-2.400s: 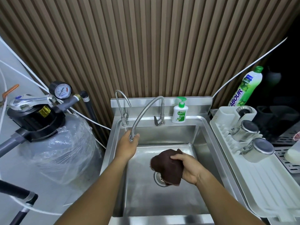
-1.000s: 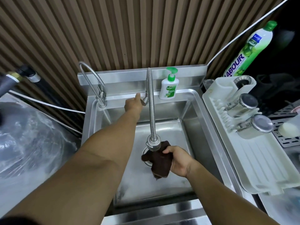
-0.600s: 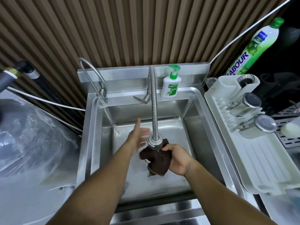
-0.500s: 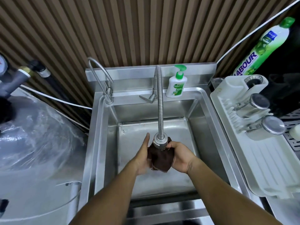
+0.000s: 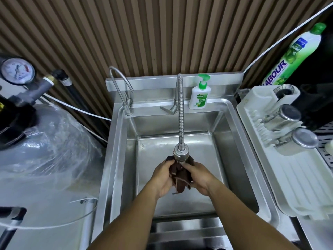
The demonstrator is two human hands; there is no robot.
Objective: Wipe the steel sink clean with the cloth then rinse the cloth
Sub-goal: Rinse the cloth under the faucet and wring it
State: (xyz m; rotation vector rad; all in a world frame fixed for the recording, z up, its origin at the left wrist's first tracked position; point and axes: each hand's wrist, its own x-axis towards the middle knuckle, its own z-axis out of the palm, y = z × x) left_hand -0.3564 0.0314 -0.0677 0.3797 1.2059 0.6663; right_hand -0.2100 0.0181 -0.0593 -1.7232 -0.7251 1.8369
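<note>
A crumpled dark brown cloth (image 5: 180,179) is bunched between the fingers (image 5: 166,166) of the left hand (image 5: 163,178) and right hand (image 5: 200,177), frayed end drooping below them, over the shiny rectangular steel sink (image 5: 158,150).

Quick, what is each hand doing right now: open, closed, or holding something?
Left hand: closed, holding the brown cloth under the faucet head.
Right hand: closed, holding the same cloth.

A wall of vertical brown slats (image 5: 162,33) fills the back. At left stands a grey tank (image 5: 45,150) wrapped in clear plastic, a pressure gauge (image 5: 17,70) above it. At right, a white drying rack (image 5: 297,186) holds 2 steel cups (image 5: 282,117), a green-capped bottle (image 5: 295,51) behind
</note>
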